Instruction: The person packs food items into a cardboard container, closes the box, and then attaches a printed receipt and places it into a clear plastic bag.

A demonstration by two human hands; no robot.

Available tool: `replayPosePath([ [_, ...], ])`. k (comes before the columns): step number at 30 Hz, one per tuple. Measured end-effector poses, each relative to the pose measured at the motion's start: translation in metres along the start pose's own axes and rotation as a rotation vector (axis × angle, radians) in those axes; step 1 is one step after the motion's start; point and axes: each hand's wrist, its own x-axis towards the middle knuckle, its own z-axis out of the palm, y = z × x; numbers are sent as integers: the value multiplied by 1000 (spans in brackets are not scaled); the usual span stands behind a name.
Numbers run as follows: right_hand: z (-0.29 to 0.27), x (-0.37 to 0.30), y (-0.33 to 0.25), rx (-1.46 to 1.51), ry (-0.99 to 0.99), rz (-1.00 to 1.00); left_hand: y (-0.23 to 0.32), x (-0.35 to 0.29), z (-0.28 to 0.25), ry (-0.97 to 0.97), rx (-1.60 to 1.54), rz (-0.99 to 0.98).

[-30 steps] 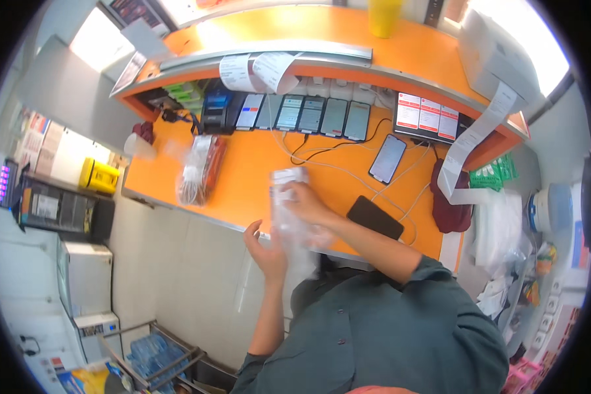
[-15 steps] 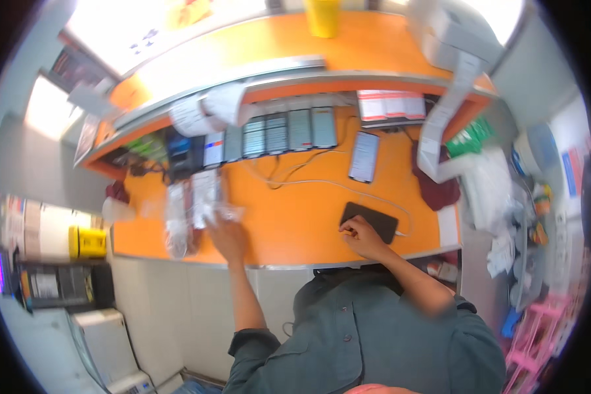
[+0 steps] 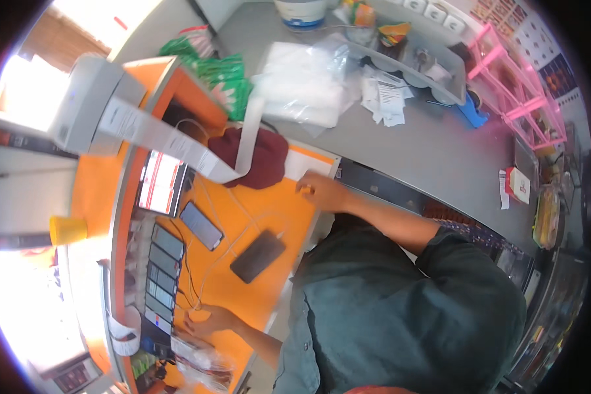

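My left hand (image 3: 211,320) is over the orange desk (image 3: 246,305), its fingers loosely spread, beside the clear plastic packets (image 3: 203,361) and a white cable. A row of phones (image 3: 161,276) stands along the back of the desk near it. My right hand (image 3: 323,190) hovers by the desk's corner, fingers bent and apart, with nothing visible in them. Close to it lie a white sheet (image 3: 303,164) and a maroon cloth (image 3: 268,159). Between my hands rest a dark phone (image 3: 258,256) with a cable plugged in and a lit phone (image 3: 202,225).
A printer (image 3: 88,105) trails a long paper strip (image 3: 171,143) over the desk. On the grey counter (image 3: 427,148) are plastic bags (image 3: 302,82), paper slips (image 3: 386,97), a grey tray (image 3: 433,85), a blue tape dispenser (image 3: 471,113) and a pink rack (image 3: 515,92).
The view has swung to the right, bringing the grey counter in. My right hand has left the dark phone for the desk's corner. My left hand has come off the plastic packets.
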Motion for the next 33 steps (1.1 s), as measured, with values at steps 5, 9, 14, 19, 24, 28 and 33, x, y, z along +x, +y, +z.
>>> replayPosePath([
  [5, -134, 23, 106, -9, 846, 131, 175, 7, 41, -347, -510, 54],
  [9, -221, 14, 158, -477, 1206, 27, 255, -20, 58, -512, -600, 81],
  [14, -216, 0, 245, -385, 654, -9, 330, 28, 104, -434, -764, -81],
  [19, -225, 21, 235, -204, 493, 124, 329, 121, 133, -155, -1225, -709],
  [24, -219, 51, 142, 33, 297, 210, 312, 152, 151, -515, -1391, -967],
  [28, -192, 61, 104, 102, 305, 18, 310, 128, 137, -894, -1390, -764],
  [33, -152, 65, 25, 198, 200, -111, 322, 92, 54, -1180, -1419, -717],
])
